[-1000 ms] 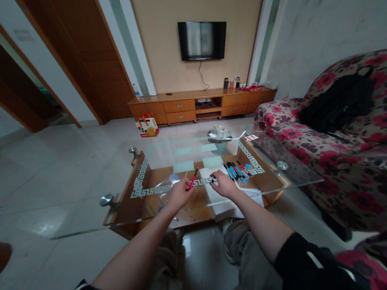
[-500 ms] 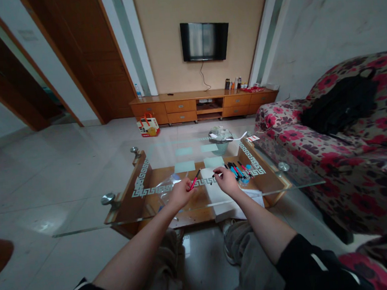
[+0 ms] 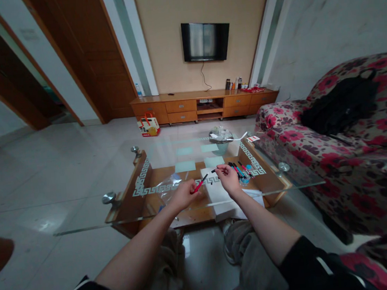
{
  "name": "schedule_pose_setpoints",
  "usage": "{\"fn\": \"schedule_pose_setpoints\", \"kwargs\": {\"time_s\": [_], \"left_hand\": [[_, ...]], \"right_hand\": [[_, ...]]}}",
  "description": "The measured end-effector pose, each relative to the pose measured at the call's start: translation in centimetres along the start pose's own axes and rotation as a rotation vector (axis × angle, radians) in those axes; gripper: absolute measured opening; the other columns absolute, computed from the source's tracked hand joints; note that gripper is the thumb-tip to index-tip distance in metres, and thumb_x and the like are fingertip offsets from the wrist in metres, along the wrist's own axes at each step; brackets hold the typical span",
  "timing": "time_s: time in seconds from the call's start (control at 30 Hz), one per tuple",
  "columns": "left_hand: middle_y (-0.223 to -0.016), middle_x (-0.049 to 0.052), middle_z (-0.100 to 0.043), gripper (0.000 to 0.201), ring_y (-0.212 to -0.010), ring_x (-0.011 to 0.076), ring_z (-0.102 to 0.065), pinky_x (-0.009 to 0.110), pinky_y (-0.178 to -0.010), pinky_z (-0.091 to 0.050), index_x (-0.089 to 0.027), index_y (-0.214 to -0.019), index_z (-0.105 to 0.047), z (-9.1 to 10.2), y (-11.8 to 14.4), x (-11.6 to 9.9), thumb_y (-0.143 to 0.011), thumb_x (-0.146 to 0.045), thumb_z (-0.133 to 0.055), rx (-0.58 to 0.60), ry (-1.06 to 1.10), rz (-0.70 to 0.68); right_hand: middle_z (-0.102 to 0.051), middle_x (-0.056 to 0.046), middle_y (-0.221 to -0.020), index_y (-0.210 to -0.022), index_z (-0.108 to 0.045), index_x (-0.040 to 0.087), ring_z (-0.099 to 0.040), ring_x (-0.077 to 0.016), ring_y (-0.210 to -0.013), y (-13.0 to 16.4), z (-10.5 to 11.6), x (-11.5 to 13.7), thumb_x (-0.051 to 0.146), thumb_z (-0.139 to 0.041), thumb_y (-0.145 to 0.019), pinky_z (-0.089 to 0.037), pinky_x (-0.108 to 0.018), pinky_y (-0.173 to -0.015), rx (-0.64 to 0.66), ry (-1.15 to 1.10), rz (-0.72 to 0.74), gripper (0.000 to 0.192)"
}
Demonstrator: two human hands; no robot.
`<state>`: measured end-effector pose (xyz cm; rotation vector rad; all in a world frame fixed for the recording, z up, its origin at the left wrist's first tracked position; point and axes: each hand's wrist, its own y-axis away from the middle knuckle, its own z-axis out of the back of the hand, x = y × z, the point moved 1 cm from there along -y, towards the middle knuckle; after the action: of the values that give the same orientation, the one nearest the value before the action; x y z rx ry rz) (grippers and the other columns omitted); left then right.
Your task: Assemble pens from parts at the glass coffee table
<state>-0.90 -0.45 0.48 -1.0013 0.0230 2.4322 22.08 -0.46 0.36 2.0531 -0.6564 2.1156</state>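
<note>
Above the glass coffee table (image 3: 112,223), my left hand (image 3: 185,194) is closed round a red pen (image 3: 200,184), whose black end points up and to the right. My right hand (image 3: 228,179) pinches a small black pen cap (image 3: 214,171), held just off that end with a narrow gap between. Beyond my right hand lie several pens (image 3: 239,170) in black, red and blue, side by side. Under my hands sits a white box (image 3: 215,196), with white paper sheets (image 3: 255,197) to its right. A clear plastic bag (image 3: 165,188) lies left of the pen.
A wastebasket (image 3: 221,147) full of rubbish shows past the table. Metal glass supports (image 3: 108,198) stand at the table's corners. On the right is a flowered sofa (image 3: 291,135) with a black backpack (image 3: 340,103). A paper bag (image 3: 148,125) stands by the low cabinet (image 3: 179,106).
The pen has tilted lower towards the right in my left hand. My right hand has shifted slightly right, bringing the black cap up level with the pen's end.
</note>
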Motion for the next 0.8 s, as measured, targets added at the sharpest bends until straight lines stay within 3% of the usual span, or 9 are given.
{"fn": "schedule_pose_setpoints", "kwargs": {"time_s": [0.8], "left_hand": [[-0.061,-0.007,-0.05,0.022,-0.058,0.0116,-0.043,0.024,-0.056,-0.024,-0.02,-0.077,-0.052,0.03,0.08,-0.28,-0.076,-0.031,-0.07,0.053,0.012,-0.008]], "right_hand": [[-0.071,-0.008,-0.086,-0.095,-0.067,0.017,-0.065,-0.0194,-0.077,0.51,-0.25,0.32,0.046,-0.073,-0.076,-0.052,-0.032,-0.071,0.101,0.07,0.04,0.036]]}}
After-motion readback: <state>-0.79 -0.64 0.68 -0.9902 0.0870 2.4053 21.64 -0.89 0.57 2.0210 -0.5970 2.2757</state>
